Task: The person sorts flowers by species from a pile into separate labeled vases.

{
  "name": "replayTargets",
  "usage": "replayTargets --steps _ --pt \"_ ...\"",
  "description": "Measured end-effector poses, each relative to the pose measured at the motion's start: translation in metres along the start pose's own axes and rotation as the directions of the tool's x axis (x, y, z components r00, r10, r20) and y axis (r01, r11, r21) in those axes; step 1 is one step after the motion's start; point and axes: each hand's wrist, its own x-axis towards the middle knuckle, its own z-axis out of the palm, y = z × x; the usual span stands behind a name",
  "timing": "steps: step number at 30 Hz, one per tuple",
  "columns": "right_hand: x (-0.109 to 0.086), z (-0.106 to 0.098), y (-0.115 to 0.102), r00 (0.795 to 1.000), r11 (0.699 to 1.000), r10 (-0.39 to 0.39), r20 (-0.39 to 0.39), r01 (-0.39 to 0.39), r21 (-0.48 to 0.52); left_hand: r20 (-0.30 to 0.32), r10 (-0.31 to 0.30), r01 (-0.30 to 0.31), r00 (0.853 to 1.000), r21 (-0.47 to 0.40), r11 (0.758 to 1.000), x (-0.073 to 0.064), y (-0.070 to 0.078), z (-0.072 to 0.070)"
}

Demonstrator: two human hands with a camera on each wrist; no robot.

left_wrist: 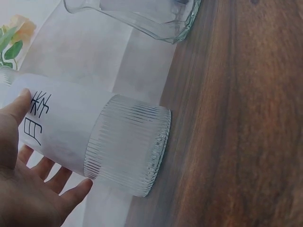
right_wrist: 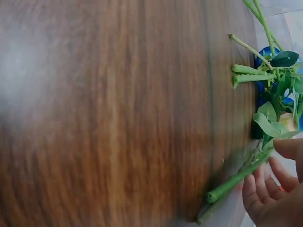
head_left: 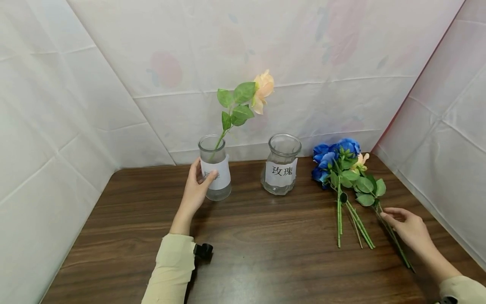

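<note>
My left hand (head_left: 197,185) holds a ribbed glass vase (left_wrist: 128,142) round its paper label, thumb across the front and the other fingers behind. Inside it leans a single peach flower (head_left: 263,90) with green leaves, its head tilted right. On the right side of the table, my right hand (head_left: 410,228) has its thumb and index fingertips right at a green flower stem (head_left: 396,242). In the right wrist view a gap shows between thumb and index finger beside that stem (right_wrist: 236,179), and the other fingers are loosely bent.
A second glass vase (head_left: 279,190) with a paper label stands right of the first. Several blue flowers (head_left: 326,162) and a peach flower (head_left: 360,162) lie at the table's back right, stems toward the front. White cloth (head_left: 265,33) hangs behind the wooden table (head_left: 265,245).
</note>
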Motion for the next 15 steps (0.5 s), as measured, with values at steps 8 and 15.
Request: replayTargets --steps 8,15 --pt "0.0054 0.0007 0.0024 0.992 0.997 0.072 0.099 -0.075 0.029 0.001 0.001 -0.001 1.000 -0.003 1.000 0.0009 0.0002 0.0000" --pt "0.0060 -0.0058 0.0054 0.977 0.980 0.127 0.169 -0.150 0.132 0.007 -0.006 0.007 1.000 -0.008 1.000 0.0002 0.0001 -0.0002"
